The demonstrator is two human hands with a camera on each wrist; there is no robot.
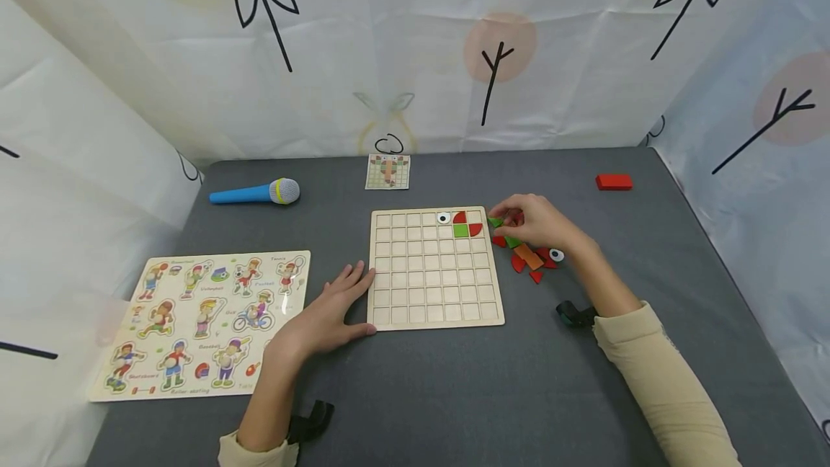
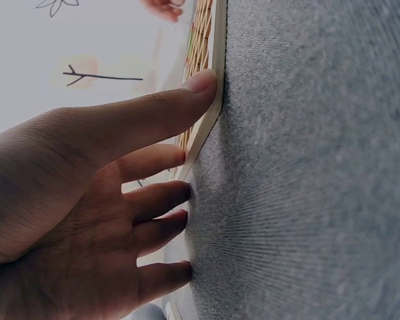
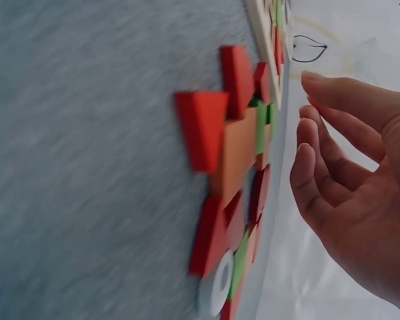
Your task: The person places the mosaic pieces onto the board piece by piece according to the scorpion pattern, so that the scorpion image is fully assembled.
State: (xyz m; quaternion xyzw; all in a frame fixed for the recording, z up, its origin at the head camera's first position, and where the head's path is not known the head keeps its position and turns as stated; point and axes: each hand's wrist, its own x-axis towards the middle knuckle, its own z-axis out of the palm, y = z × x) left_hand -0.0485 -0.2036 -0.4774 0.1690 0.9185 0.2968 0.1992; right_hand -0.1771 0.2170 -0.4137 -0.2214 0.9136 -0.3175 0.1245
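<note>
A pale wooden grid board (image 1: 428, 272) lies at mid-table. In its far right part sit a white eye disc (image 1: 444, 218), a green square (image 1: 460, 230) and two red rounded pieces, one at the upper left (image 1: 460, 218). My left hand (image 1: 324, 319) rests at the board's left edge, fingers spread, with the thumb (image 2: 201, 81) on the near corner. Just right of the board, my right hand (image 1: 541, 222) hovers over loose pieces, thumb and fingers bent and nothing visible between them. Below it are an orange block (image 3: 239, 157), a red wedge (image 3: 201, 127) and another eye disc (image 1: 556, 255).
A picture card (image 1: 387, 172) lies beyond the board. To the left are a blue toy microphone (image 1: 243, 194) and a sports-figure puzzle board (image 1: 214, 330), which the left forearm overlaps. A red block (image 1: 614, 182) lies at the far right. Patterned white cloth (image 1: 428, 99) rises behind the table.
</note>
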